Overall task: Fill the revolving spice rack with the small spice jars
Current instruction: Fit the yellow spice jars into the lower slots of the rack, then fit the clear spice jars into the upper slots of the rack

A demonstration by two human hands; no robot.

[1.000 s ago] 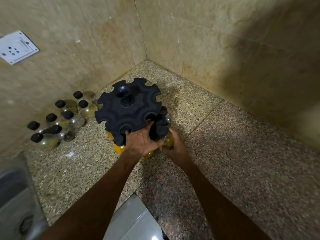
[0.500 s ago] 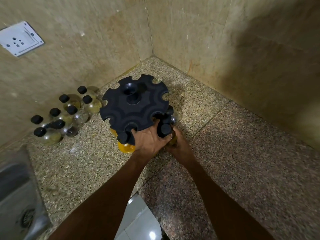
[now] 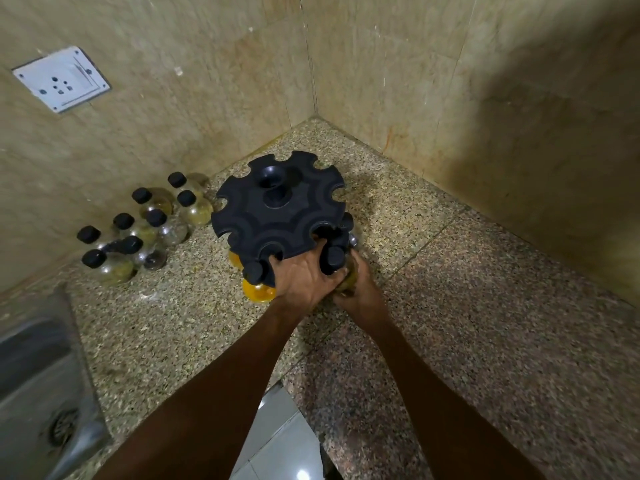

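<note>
A black revolving spice rack with notched slots stands in the counter's corner. My left hand grips its front rim from above. My right hand is wrapped around a small spice jar with a black cap, held at a front-right slot under the rim. A jar of yellow powder sits in the lower tier at the front left, and another black-capped jar shows at the right side. Several loose black-capped jars stand grouped by the left wall.
Speckled stone counter ends in a corner with tiled walls. A steel sink lies at the lower left. A white wall socket sits on the left wall. Floor tiles show past the counter's front edge.
Both hands keep their hold at the rack's front, and the capped jar has stayed at the front-right slot. The view has shifted slightly.
</note>
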